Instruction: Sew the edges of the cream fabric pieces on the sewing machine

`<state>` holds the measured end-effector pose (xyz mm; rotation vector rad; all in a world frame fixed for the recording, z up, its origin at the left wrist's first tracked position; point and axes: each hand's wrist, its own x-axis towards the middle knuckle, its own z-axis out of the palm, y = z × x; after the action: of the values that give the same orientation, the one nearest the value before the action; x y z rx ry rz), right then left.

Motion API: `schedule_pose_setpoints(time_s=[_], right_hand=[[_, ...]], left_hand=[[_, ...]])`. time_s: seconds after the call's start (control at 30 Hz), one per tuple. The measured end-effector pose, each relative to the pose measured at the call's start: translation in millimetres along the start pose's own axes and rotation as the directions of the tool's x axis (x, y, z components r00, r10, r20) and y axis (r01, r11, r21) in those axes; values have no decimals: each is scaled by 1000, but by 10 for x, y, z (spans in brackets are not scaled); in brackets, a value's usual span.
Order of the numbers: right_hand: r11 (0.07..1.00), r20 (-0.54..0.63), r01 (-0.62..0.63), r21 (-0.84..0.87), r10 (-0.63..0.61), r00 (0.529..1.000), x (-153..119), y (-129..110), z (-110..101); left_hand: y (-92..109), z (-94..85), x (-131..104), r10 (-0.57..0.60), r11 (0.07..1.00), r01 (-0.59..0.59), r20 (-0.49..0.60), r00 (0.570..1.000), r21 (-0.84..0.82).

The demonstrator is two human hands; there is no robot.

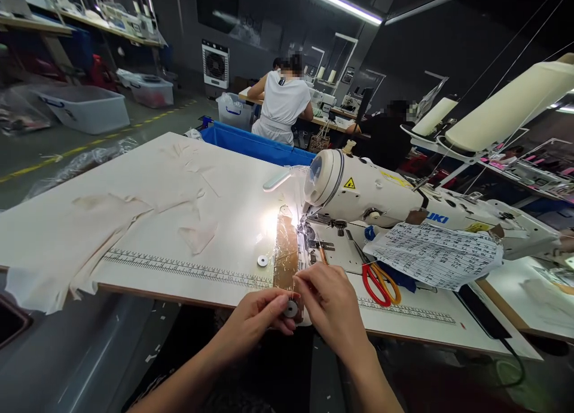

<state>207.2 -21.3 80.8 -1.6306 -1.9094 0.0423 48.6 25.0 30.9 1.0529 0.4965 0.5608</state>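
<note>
Between the thumb and fingers of my left hand [264, 311] is a round metal bobbin [291, 309], held at the table's front edge. Close beside it, my right hand [329, 296] has its thumb and fingertips pinched together; what they grip is too fine to make out. A second bobbin [262, 260] lies flat on the white table, left of a brown taped strip [286, 251]. Behind my hands stands a white sewing machine [354, 186], its lamp shining on the needle area.
Scissors with red and orange handles [379, 284] lie right of my hands. A handwritten sheet [437, 254] hangs on the machine. Pale fabric pieces [112, 222] spread over the left tabletop. Thread cones [511, 105] stand at right. A person in white [284, 105] sits beyond a blue bin [255, 145].
</note>
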Motion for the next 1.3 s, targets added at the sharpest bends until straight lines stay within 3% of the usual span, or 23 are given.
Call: schedule_pose_setpoints(time_s=[0.1,0.2,0.27,0.33,0.4,0.47,0.57,0.73,0.9,1.07,1.3], right_hand=[[994,-94,-84,64,90,992,-29,48,3],[939,-179,-168,299,228,957,-106,40,7],[805,-152,-167,569,302,941,-160,5,20],[577,-67,-128,807,305,950,-207,-37,49],[422,-33,-89,902,274,961,-244,-72,91],[484,-97,-58,873,288,953,-275,-89,135],[739,-258,-56,671,305,917,-314,-84,189],[945,-372,-22,325,149,916,-356,-93,269],[985,-311,86,151,-35,950,-348,-146,311],[997,-132,18,69,-9,991,-337,-177,300],[995,-141,9,101,6,990,-382,-153,287]], left_hand=[[-17,8,-18,-7,1000,7,-4,1000,-14],[-38,-1,-15,-13,998,13,-15,1000,-55],[-45,-6,-10,-4,996,2,-22,1000,-85],[-44,-9,-9,4,992,-7,-23,1000,-124],[-38,-13,-14,-13,983,10,-12,1000,-183],[-30,-21,-28,-50,963,51,10,999,-264],[-21,-39,-57,-79,932,82,22,997,-354],[-12,-63,-84,-10,974,-5,-64,998,-228],[-29,-94,-80,69,992,-82,-136,988,-91],[-71,-133,-70,129,991,-133,-159,979,-18],[-63,-166,-63,20,975,-34,-66,998,-220]])
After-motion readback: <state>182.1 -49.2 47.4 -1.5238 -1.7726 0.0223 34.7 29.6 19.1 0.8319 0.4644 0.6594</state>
